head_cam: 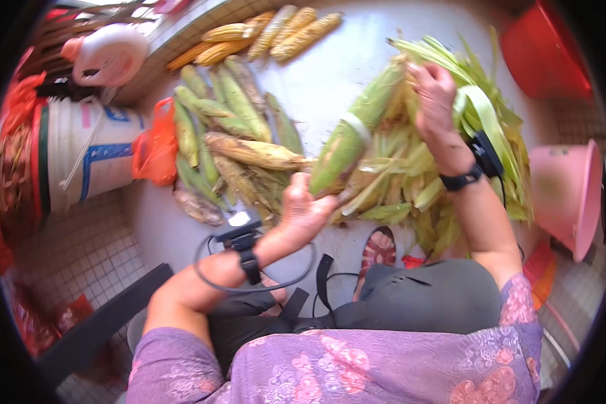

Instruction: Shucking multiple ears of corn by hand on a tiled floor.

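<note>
Tilted across the middle is an ear of corn in its green husk (336, 151), with a pale band around it. My left hand (309, 207) grips its lower end. At its upper end, the fingers of my right hand (433, 98) are closed on the husk tip; my fingers partly hide the exact grip. Unhusked ears of corn (237, 111) lie in a pile to the left of the held ear. Beneath and beside my right arm spreads a heap of stripped corn husks (399, 171). Several bare yellow corn cobs (303, 33) lie together at the far side.
On the left are a white bucket (101, 166), an orange plastic bag (156, 146) and a pinkish plastic jug (113, 55). A red basin (543, 55) and a pink bucket (555, 192) stand on the right. Cables (197, 257) hang from the wrist-worn devices.
</note>
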Available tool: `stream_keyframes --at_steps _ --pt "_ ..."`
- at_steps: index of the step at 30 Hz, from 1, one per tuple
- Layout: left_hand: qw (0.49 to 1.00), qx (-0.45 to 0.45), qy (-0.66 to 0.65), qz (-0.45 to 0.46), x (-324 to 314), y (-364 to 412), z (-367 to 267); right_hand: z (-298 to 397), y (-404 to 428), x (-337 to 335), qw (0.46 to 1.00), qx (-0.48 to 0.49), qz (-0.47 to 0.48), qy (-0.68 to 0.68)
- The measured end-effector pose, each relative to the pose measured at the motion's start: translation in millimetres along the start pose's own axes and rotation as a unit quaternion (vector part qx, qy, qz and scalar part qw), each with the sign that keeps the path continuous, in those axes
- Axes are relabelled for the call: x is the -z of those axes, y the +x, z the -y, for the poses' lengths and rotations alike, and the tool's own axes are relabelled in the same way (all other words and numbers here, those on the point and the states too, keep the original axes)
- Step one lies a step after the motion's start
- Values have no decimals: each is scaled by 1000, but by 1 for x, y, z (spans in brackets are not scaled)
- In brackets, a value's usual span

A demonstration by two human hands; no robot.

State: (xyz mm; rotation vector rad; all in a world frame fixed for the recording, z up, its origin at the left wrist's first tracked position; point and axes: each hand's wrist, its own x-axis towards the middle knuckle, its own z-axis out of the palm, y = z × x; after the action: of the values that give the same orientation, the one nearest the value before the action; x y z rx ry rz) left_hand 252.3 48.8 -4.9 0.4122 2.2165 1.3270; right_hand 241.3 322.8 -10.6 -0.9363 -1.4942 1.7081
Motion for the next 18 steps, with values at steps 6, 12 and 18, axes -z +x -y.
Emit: stream_keyframes --at_steps 6,12,18 --pt "966 -211 102 -112 -27 26 5 28 -1 24 952 -124 248 134" --pt "941 -267 147 -147 -24 40 8 96 -18 6 938 98 320 -95" --pt "961 -236 86 -111 -29 57 12 121 -44 -15 909 241 290 -177"
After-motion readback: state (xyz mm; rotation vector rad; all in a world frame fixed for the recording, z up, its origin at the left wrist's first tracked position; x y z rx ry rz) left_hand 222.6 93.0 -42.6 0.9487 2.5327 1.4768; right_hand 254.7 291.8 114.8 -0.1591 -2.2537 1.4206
